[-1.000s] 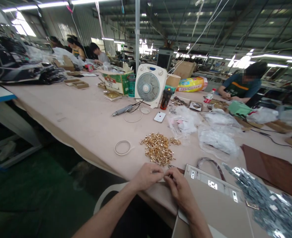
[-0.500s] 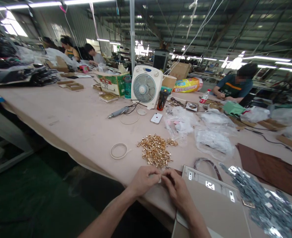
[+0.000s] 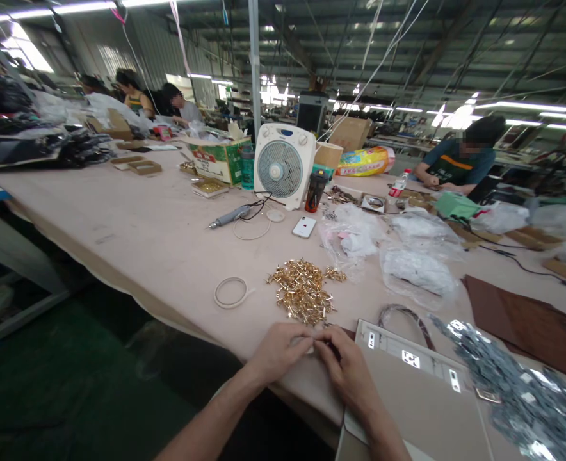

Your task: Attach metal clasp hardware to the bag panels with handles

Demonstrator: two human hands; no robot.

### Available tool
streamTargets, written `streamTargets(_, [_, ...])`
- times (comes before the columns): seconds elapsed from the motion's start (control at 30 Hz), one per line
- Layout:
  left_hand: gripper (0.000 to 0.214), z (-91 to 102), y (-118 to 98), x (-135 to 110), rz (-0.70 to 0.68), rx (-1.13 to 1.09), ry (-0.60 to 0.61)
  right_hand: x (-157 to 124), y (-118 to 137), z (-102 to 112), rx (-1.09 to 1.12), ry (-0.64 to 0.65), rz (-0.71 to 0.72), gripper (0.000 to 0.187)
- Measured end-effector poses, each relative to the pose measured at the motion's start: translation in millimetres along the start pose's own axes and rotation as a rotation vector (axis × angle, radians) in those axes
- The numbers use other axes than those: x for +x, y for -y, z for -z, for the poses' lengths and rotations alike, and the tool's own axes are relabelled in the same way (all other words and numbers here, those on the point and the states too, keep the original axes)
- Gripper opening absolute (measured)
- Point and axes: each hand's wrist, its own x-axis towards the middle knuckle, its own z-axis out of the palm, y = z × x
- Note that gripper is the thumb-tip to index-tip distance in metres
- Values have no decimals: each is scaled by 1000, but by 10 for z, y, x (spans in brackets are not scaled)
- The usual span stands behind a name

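My left hand (image 3: 283, 349) and my right hand (image 3: 338, 355) meet fingertip to fingertip at the table's near edge. Both are closed in a pinch; a small pale piece shows under the left fingertips, too covered to name. Just beyond them lies a pile of small gold metal fasteners (image 3: 305, 291). To the left of the pile rests a coil of cream strip (image 3: 230, 292). By my right forearm is a beige panel (image 3: 417, 403) with metal fittings along its far edge. Right of that panel spreads a heap of grey pieces (image 3: 518, 384).
A white box fan (image 3: 283, 166) stands mid-table, with a grey electric screwdriver (image 3: 230, 218) and a phone (image 3: 304, 227) before it. Clear plastic bags (image 3: 417, 272) and brown sheets (image 3: 527, 320) lie to the right. Across the table sits a co-worker (image 3: 460, 160).
Both hands stay together at the table edge, their fingers shifting only slightly. The view has turned a little, and the co-worker at the right has moved slightly.
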Motion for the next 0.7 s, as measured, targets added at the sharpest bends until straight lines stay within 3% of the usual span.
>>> streamTargets(0.23, [32, 40, 22, 72, 214, -297, -136, -46, 204, -110, -119, -134, 311, 20])
streamTargets(0.3, [36, 65, 61, 107, 264, -335, -147, -31, 234, -49, -65, -159, 331, 17])
streamTargets(0.37, [38, 78, 120, 126, 273, -344, -157, -27, 193, 128, -6, -269, 235, 12])
streamTargets(0.5, [37, 61, 198, 75, 192, -295, -191, -113, -72, 739, 19, -527, -131, 17])
streamTargets(0.6, [34, 41, 185, 31, 131, -201, -164, -183, -316, 1108, -21, -454, -236, 23])
streamTargets(0.7, [32, 35, 147, 26, 98, -151, -147, -198, -431, 1215, -59, -294, -281, 28])
